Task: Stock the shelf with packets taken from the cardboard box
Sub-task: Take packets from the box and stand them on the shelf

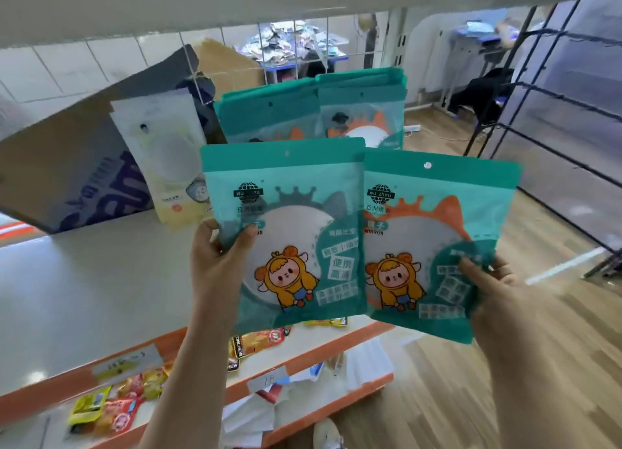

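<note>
Packets, two teal, held side by side above the shelf (101, 280): left grip (215, 263) pinches the left packet (286, 226) at its lower edge, right grip (498, 290) likewise the right packet (434, 243). I'd stand each upright against the stocked row (269, 112), fronts outward, without toppling it.

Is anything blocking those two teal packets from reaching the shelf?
Nothing visible is. The left hand holds the left packet and the right hand the right packet in front of the shelf; the stocked teal packets stand further back, the pale packet and cardboard box to the left.
</note>
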A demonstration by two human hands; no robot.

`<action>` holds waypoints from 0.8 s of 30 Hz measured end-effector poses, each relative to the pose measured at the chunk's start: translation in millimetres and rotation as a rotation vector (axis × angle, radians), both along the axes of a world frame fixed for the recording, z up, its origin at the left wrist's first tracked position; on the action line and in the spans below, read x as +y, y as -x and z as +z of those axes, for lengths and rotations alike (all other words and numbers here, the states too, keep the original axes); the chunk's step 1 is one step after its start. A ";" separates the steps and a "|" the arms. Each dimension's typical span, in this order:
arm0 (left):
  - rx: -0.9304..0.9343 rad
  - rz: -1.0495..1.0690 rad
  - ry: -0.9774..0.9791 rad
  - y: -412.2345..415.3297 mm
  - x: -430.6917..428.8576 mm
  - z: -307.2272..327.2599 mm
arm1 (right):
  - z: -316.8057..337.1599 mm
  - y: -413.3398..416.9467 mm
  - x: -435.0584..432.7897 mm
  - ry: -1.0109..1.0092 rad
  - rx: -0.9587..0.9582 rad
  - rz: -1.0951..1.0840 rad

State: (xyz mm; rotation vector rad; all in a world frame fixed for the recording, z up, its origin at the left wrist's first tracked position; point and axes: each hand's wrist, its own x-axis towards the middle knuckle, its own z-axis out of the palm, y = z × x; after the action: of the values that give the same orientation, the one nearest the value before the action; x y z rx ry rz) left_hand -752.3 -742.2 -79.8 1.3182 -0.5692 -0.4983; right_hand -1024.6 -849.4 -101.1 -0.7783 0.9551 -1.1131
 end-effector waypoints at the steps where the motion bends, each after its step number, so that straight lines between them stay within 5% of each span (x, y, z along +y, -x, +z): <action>1: -0.008 0.011 0.009 -4.1 -8.2 -1.8 | -0.7 -4.6 -10.0 -0.005 0.004 0.011; 15: -0.073 0.175 0.181 -52.6 -134.5 -19.5 | 4.9 -75.4 -147.8 0.137 0.119 0.128; 24: -0.636 0.252 -0.267 -74.1 -164.2 -48.2 | -4.3 -123.4 -203.7 0.362 0.413 0.090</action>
State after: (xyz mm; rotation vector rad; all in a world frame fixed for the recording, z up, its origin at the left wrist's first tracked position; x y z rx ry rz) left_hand -678.2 -906.4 -128.0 1.7883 -0.8602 0.0726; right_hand -901.2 -1053.1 -105.3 -1.3719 1.0585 -1.0807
